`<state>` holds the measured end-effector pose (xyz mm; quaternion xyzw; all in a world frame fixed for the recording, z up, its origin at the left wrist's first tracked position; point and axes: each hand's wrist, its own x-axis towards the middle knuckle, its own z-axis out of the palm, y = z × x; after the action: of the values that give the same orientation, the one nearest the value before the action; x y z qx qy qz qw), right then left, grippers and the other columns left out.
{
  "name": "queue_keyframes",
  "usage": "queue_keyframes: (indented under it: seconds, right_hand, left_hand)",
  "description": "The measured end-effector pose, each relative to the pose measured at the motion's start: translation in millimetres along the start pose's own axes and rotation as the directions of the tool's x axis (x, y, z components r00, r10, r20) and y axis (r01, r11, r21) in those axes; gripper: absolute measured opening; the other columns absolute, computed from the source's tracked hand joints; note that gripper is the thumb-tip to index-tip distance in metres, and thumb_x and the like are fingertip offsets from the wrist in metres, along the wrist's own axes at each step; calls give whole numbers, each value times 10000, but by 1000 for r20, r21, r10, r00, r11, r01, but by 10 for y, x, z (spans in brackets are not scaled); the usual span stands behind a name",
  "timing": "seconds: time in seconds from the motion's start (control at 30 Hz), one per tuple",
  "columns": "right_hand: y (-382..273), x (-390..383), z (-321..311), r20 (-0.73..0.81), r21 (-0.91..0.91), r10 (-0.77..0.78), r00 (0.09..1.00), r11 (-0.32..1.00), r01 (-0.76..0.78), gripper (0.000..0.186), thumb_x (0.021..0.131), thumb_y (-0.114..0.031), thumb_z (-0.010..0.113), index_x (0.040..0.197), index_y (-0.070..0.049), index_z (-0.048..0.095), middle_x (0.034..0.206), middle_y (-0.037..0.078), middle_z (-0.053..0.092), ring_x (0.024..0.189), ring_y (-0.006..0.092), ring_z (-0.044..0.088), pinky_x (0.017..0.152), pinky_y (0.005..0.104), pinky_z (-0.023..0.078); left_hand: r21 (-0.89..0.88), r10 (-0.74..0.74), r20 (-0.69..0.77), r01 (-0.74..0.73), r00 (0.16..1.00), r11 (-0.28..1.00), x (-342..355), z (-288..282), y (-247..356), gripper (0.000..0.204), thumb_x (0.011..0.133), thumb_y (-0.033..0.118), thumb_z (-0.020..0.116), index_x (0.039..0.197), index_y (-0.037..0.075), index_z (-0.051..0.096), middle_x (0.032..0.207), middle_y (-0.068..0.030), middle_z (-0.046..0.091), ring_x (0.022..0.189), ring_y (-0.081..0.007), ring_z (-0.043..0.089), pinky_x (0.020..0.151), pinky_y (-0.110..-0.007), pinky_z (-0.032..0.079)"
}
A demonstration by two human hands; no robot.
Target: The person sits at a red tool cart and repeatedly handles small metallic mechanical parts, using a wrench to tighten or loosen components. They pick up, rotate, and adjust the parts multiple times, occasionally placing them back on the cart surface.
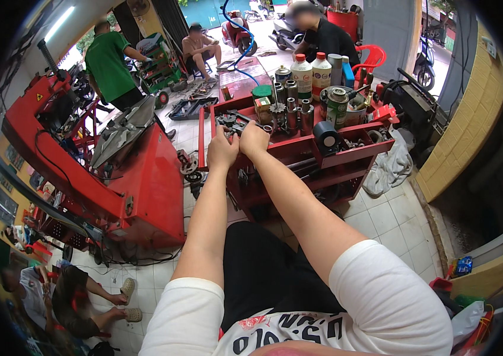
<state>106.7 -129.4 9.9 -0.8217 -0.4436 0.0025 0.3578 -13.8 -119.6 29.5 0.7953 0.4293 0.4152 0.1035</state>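
Both my arms reach forward to the left part of a red tool trolley (341, 159). My left hand (223, 149) has its fingers curled among dark metal tools (228, 120), and my right hand (253, 140) is closed just beside it; what they grip is too small to make out. Right of my hands stand several steel sockets (292, 113), a green spray can (337, 110) and two white bottles with red caps (302, 80). A dark cylinder (327, 138) lies on its side near the trolley's front, and a green-lidded container (262, 102) stands behind my right hand.
A large red machine (145, 204) is at left, a yellow wall (456, 136) and grey cloth (389, 172) at right. People in green (109, 71) and black (325, 44), a seated person (198, 50) and another seated low left (67, 302) are nearby. Blue hose (241, 62) hangs behind.
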Motion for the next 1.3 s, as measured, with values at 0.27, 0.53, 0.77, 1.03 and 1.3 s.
queue_keyframes:
  seconds: [0.27, 0.53, 0.77, 1.03, 1.3]
  right_hand:
    - [-24, -21, 20, -10, -7, -11, 1000, 1000, 10, 615, 818, -402, 778, 1162, 54, 551, 950, 216, 754, 943, 367, 750, 845, 480, 564]
    - [-77, -53, -82, 14, 23, -4, 1000, 1000, 4, 732, 844, -470, 734, 1252, 95, 508, 956, 220, 753, 920, 365, 752, 824, 464, 587]
    - [-32, -64, -116, 22, 75, -112, 993, 991, 110, 777, 862, -527, 678, 1279, 99, 482, 935, 240, 743, 908, 394, 743, 800, 494, 587]
    - [-31, -99, -105, -26, 77, -112, 993, 991, 114, 712, 849, -526, 692, 1209, 63, 516, 922, 243, 741, 901, 404, 740, 799, 499, 584]
    - [-64, -110, -88, -33, -17, -89, 995, 996, 89, 609, 832, -425, 745, 1200, 12, 533, 867, 178, 750, 847, 340, 756, 763, 471, 587]
  left_hand:
    - [-33, 9, 35, -8, 999, 999, 25, 36, -119, 332, 923, 307, 674, 1158, 80, 616, 941, -247, 735, 918, -451, 708, 802, -541, 546]
    - [-35, -5, 43, 6, 999, 999, 19, 2, -87, 318, 981, 335, 620, 1156, 69, 618, 961, -261, 731, 943, -463, 700, 805, -545, 538]
    - [-52, -2, 21, 3, 1000, 999, 25, 17, -67, 360, 1006, 362, 558, 1199, 61, 596, 989, -285, 718, 944, -488, 685, 814, -560, 527]
    - [-170, 133, -94, -148, 987, 974, -14, 96, -155, 282, 1026, 299, 550, 1126, 40, 499, 974, -283, 693, 937, -521, 654, 771, -588, 502]
    - [-165, 117, -132, -138, 984, 977, 17, 88, -177, 298, 977, 283, 672, 1034, 22, 539, 895, -289, 682, 888, -525, 648, 710, -570, 483]
